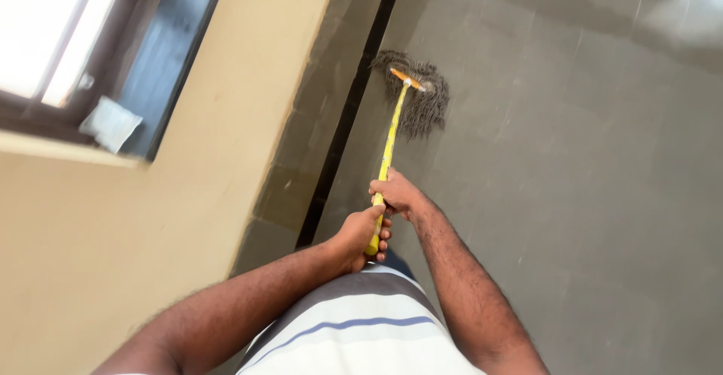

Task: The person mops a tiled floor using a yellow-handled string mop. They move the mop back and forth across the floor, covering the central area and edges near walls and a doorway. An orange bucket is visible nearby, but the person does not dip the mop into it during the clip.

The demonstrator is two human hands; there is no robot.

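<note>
A mop with a yellow handle (390, 140) reaches away from me to a grey string head (419, 96) that lies on the grey tiled floor (587, 194) beside the wall's dark skirting. My right hand (395, 193) grips the handle higher up. My left hand (363, 233) is closed around the handle's near end, just below the right hand and close to my striped shirt. An orange clamp joins the handle to the mop head.
A beige wall (173, 217) runs along the left, with a dark skirting strip (346, 126) at its foot. A window (68, 44) with a dark frame sits upper left, a pale cloth-like object (111, 123) on its sill.
</note>
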